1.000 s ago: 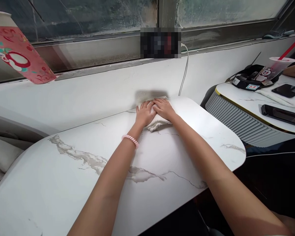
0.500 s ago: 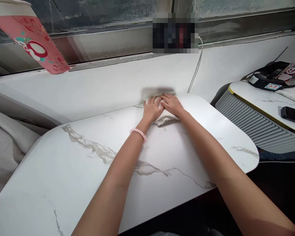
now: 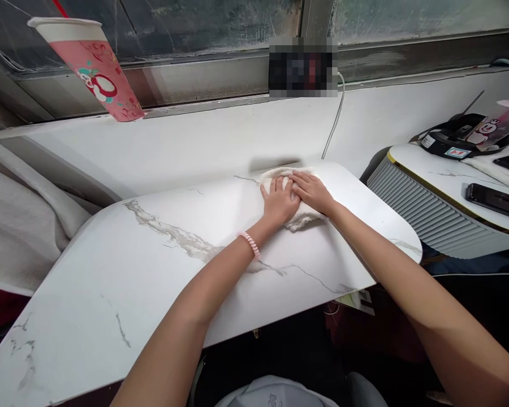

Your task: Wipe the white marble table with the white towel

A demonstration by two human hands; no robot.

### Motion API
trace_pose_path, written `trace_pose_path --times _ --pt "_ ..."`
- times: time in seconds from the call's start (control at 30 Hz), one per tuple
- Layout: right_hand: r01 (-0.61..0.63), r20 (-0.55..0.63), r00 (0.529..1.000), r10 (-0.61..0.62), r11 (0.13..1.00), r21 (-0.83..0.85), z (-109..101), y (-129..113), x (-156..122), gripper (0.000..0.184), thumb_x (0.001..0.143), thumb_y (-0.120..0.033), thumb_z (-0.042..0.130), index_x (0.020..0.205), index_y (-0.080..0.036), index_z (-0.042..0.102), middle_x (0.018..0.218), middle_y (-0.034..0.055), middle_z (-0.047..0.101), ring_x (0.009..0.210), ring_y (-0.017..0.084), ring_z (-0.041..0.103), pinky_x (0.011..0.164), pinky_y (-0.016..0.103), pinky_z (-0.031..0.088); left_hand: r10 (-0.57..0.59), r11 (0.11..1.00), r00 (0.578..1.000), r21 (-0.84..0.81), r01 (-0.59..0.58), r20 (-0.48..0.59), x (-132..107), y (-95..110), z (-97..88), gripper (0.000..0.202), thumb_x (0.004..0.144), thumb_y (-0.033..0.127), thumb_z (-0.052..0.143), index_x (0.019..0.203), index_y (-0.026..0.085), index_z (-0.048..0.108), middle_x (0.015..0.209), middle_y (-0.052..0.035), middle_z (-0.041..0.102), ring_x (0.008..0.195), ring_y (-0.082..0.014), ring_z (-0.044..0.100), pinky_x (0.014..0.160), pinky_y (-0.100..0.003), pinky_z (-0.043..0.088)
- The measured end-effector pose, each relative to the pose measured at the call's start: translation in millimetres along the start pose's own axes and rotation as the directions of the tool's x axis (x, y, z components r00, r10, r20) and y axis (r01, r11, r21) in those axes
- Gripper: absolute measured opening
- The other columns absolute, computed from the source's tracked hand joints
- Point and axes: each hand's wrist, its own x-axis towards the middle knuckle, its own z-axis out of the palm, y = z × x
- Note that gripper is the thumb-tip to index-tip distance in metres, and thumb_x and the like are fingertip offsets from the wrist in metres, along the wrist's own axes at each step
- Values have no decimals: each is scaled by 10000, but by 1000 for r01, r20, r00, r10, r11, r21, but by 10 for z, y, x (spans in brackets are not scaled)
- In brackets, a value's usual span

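Observation:
A cream-coloured cloth (image 3: 304,217) lies bunched on the white marble-patterned tabletop (image 3: 161,294), near the edge by the wall. My left hand (image 3: 280,202) presses flat on it, fingers spread and pointing toward the wall. Beside it, touching, my right hand (image 3: 313,192) also lies flat on the cloth with its fingers stretched out to the left. Part of the cloth is hidden under both palms. A pink coiled band (image 3: 250,244) circles my left wrist.
A pink paper cup (image 3: 104,79) with a straw stands on the window ledge. Also there is a pixelated dark object (image 3: 303,70) with a white cable (image 3: 336,121). At right, a ribbed cabinet (image 3: 424,209) bears a phone (image 3: 496,200), a black headset-like item (image 3: 449,141) and another cup (image 3: 494,127). Grey fabric (image 3: 21,215) hangs left.
Both hands have slid the cloth a little away from the wall and to the right over the tabletop. The camera view has shifted too, bringing more of the cup into sight.

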Motion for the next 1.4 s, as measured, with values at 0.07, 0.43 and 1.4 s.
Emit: trace_pose_path --times 0.07,0.43,1.4 --pt "12 -10 1000 -12 1000 -17 -60 21 -193 514 969 -374 308 1396 -158 496 1509 103 428 1415 253 357 1167 465 274 6 1000 1000 -3 -6 13 -139 136 15 551 970 406 268 1476 213 369 1585 -87 295 1485 -272 186 1184 -603 97" --pt "-33 8 999 34 995 -93 -511 -242 -1560 520 988 -433 277 1464 -256 387 1535 69 389 1432 274 314 1157 553 277 205 977 975 -80 -199 86 -1132 775 41 607 967 381 281 1500 89 298 1604 -180 203 1494 -353 87 1157 -679 59" --pt "-146 -96 985 142 989 -32 -393 1052 58 491 867 -272 362 1288 -193 601 1415 92 537 1327 276 466 1123 513 342 173 985 979 -31 -170 112 875 720 361 590 972 404 275 1511 168 309 1606 -163 211 1495 -330 120 1157 -647 84"
